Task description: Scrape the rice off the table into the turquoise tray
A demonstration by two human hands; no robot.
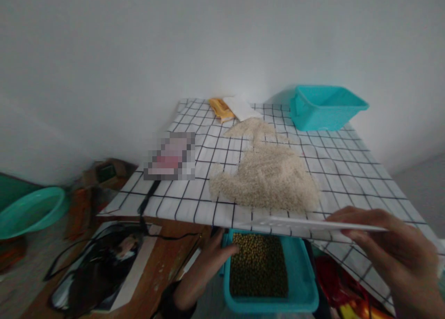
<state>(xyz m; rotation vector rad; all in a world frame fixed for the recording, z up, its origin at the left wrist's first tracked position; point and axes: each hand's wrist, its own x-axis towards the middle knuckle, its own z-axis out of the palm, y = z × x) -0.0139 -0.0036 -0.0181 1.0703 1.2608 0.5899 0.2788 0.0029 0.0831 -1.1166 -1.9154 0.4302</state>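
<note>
My left hand [211, 265] grips the left rim of a turquoise plastic basin [301, 272] below the table's front edge. Small round yellowish-green beans [259, 265] fill the left part of that basin. Between thumb and fingers, my right hand [385, 247] pinches a thin white flat board [306, 224], seen nearly edge-on along the front edge of the table. Just beyond the board, a broad heap of pale grain [274, 175] lies spread on the checked tablecloth [205, 194]. A thinner trail of it reaches toward the back.
At the back right stands another turquoise basin [330, 108]. A yellow packet [220, 110] and a white sheet [243, 108] lie behind the grain. A pixelated flat object [170, 156] sits at left. Below are a wooden surface [153, 263] with a dark bag [100, 272], and a green bowl [33, 212].
</note>
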